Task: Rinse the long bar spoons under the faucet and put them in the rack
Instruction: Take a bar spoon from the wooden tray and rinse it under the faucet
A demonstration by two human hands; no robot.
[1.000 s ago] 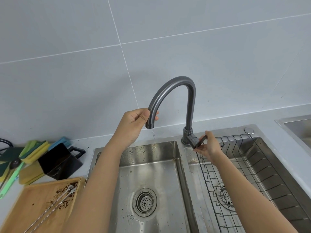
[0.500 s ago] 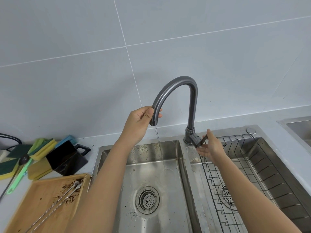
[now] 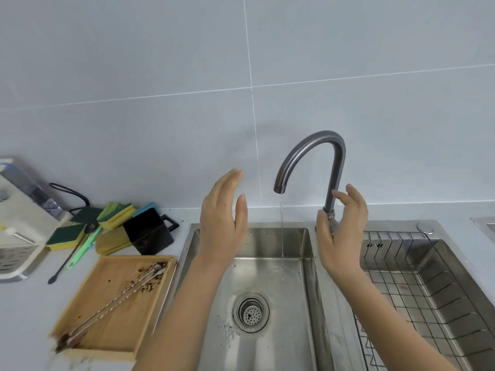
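Faucet (image 3: 310, 156) running into sink (image 3: 267, 245). Your left hand (image 3: 223, 218) & right hand (image 3: 341, 231) flank it, fingers spread, holding nothing. Bar spoons (image 3: 115, 298) left of faucet on wooden tray (image 3: 107, 341), unrinsed; rack (image 3: 417, 277) right, ready.

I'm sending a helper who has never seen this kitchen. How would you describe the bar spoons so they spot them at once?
Start at the sink under the running faucet; left of it on the counter lies a wooden tray. The bar spoons lie diagonally across it: long, thin, twisted metal rods among brown crumbs, unlike the green brush and black stick beside the sponges behind.
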